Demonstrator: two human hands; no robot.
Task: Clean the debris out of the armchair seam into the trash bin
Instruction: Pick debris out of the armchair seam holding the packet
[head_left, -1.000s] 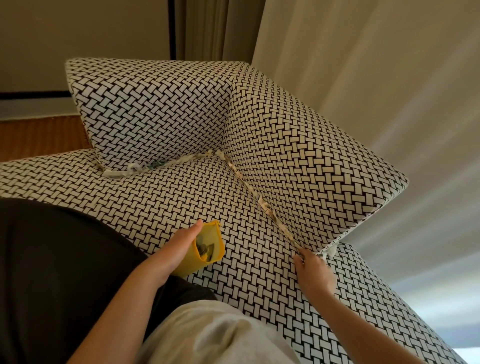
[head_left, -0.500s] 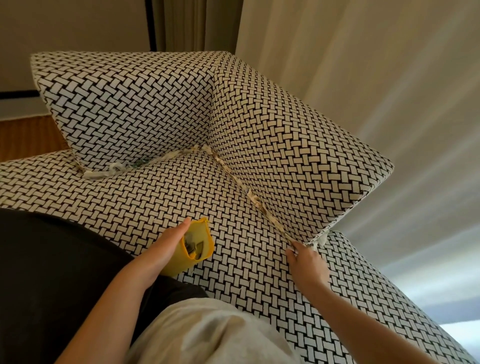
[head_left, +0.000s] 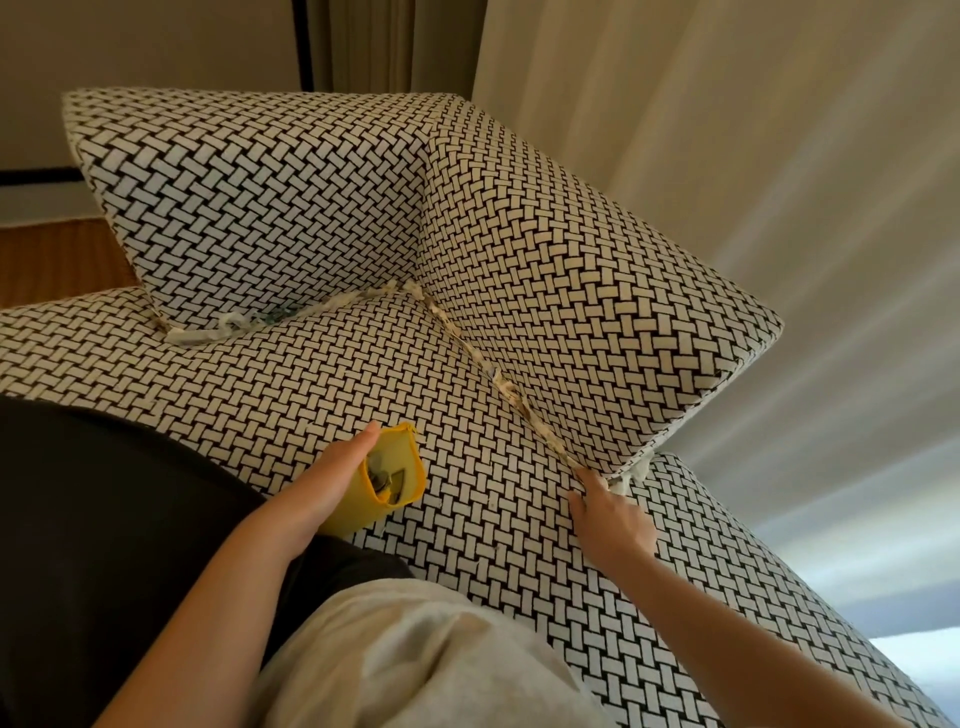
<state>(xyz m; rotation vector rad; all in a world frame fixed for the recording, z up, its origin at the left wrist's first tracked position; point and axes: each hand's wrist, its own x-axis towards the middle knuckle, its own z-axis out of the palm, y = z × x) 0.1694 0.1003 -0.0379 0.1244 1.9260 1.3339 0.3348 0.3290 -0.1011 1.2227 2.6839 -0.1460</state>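
A black-and-white woven armchair (head_left: 322, 395) fills the view. Pale debris (head_left: 506, 389) lines the seam between the seat and the right arm, and more debris (head_left: 234, 325) lies along the back seam. My left hand (head_left: 332, 483) grips a small yellow trash bin (head_left: 387, 480) resting on the seat, with scraps showing inside it. My right hand (head_left: 608, 519) reaches to the near end of the right seam, its fingertips at a white scrap (head_left: 631, 473) there; whether they pinch it is hidden.
Pale curtains (head_left: 753, 156) hang close behind the right arm of the chair. A wooden floor (head_left: 52, 254) shows at the far left. My dark lap and a light cloth (head_left: 415, 665) lie at the bottom.
My right hand has crept slightly up to the near end of the right seam. The left hand still holds the yellow bin in the same spot; the head view shifted a little.
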